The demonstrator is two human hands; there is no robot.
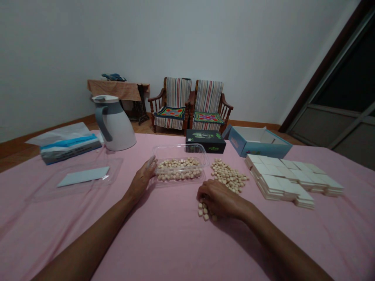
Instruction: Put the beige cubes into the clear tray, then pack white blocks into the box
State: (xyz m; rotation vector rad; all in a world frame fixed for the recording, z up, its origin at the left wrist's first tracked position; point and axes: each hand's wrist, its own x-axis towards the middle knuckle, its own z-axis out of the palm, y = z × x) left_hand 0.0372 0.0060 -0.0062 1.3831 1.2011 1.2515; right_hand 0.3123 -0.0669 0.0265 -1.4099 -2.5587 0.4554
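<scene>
My left hand point(145, 171) grips the left end of a clear plastic box point(180, 148), thumb and fingers at its wall. Inside the box lies a layer of small pale wooden cubes point(178, 175). My right hand point(219, 197) is bent palm-down on the cloth just right of the box, its fingers curled together over some loose wooden cubes point(202, 212). The hand itself hides its fingertips and part of those cubes. Behind it spreads a larger pile of the same cubes point(230, 175).
Stacked pale wooden tiles point(281, 175) stand to the right, before an open blue box point(258, 142). A black box point(205, 141) sits behind the plastic box. To the left are a jug point(118, 127), a tissue pack point(70, 146) and a clear lid point(114, 175) on the pink cloth point(164, 242).
</scene>
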